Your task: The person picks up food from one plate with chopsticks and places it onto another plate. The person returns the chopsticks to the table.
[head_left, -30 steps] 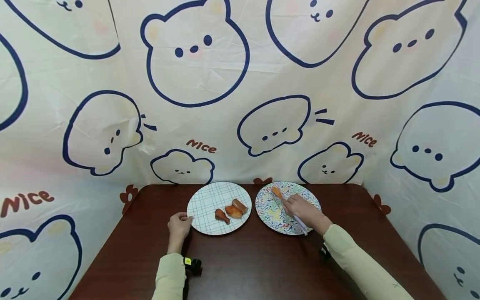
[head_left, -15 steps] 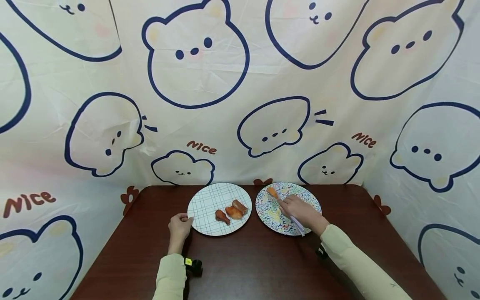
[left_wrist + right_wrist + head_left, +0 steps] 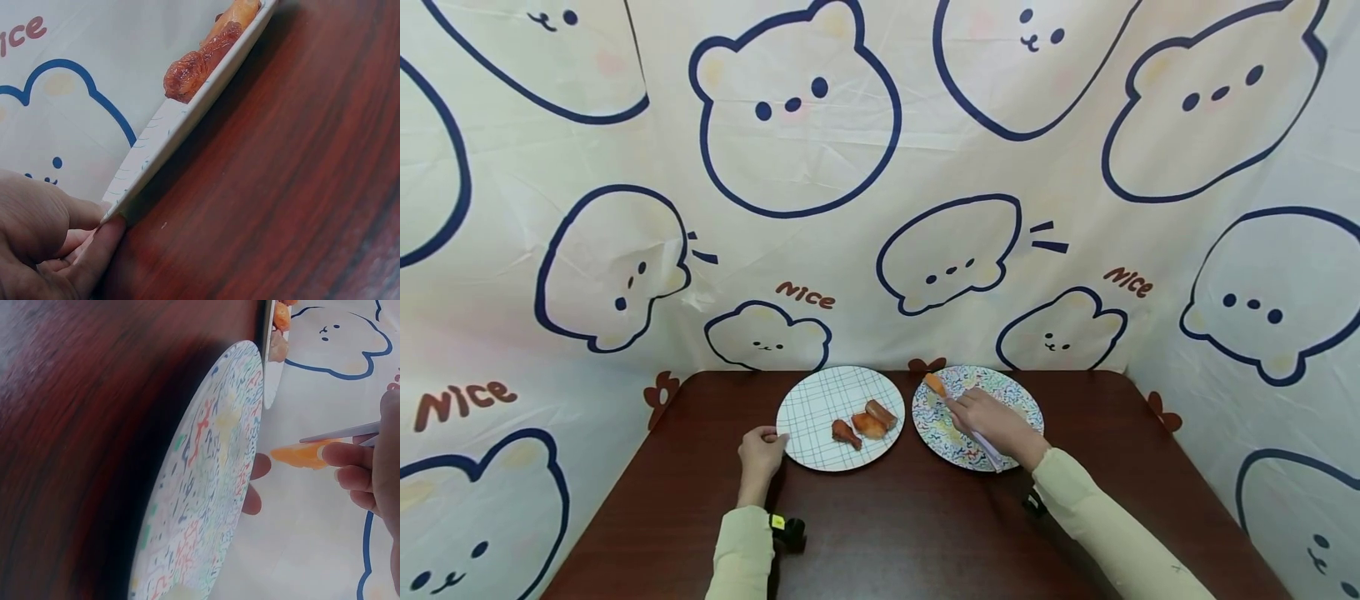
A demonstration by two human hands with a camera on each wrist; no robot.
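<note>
On the left is a white plate with a blue grid (image 3: 820,408), bearing a roasted drumstick (image 3: 846,434), an orange-brown meat piece (image 3: 869,426) and a brownish, sausage-like piece (image 3: 880,412). My left hand (image 3: 762,454) pinches this plate's left rim, thumb above and a finger below in the left wrist view. To the right stands a multicoloured speckled plate (image 3: 1022,402). Over it my right hand (image 3: 992,417) grips a slender, pale lilac, two-pronged tool (image 3: 340,434); tongs or chopsticks, I cannot tell. An orange food piece (image 3: 301,455) is at the tool's tip, above the plate surface.
Both plates stand side by side near the back edge of a dark brown wooden table (image 3: 880,533). Cream cloth (image 3: 850,250) with bear drawings hangs behind and at both sides. A black camera (image 3: 788,533) is strapped to the left wrist.
My right hand, with the tool and the orange piece, has moved left across the speckled plate toward its far left rim. The left hand keeps its hold on the grid plate.
</note>
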